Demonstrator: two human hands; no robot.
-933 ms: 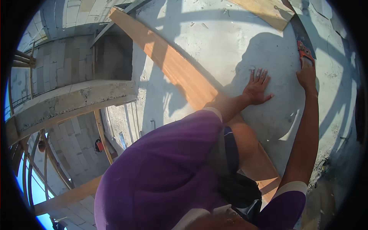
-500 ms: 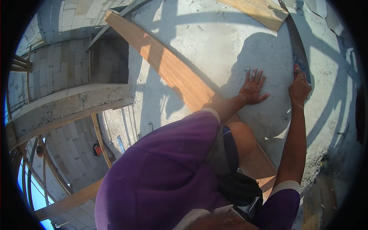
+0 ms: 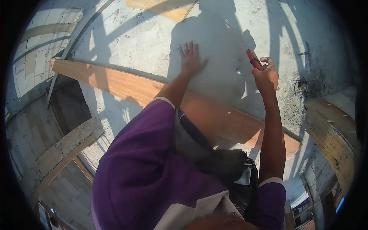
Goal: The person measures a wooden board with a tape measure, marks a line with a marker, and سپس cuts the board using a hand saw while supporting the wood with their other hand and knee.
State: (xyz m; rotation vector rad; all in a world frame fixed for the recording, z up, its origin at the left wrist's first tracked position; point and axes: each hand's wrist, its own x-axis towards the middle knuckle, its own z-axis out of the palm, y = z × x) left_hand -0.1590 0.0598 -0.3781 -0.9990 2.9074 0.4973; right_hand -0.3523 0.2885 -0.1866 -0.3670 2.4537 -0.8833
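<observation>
My left hand [image 3: 191,61] lies with fingers spread on the grey concrete surface [image 3: 214,65], within my shadow. To the right, my right hand [image 3: 266,76] is closed around the red handle [image 3: 252,57] of a handsaw. The saw's blade is turned nearly edge-on and shows only as a thin line running up and left from the handle. A long reddish wooden plank [image 3: 115,82] lies across the concrete, on the near side of both hands. My bent leg and right forearm cover parts of the plank.
Another light wooden board [image 3: 168,8] lies at the far edge. At left are a concrete ledge [image 3: 63,147] and pale block walls [image 3: 73,188]. A thick timber piece [image 3: 329,126] stands at the right, near rough broken concrete [image 3: 297,92].
The view has swung to the right. My right hand has raised and turned the handsaw, so its broad dark blade now appears edge-on. My left hand stays spread on the concrete.
</observation>
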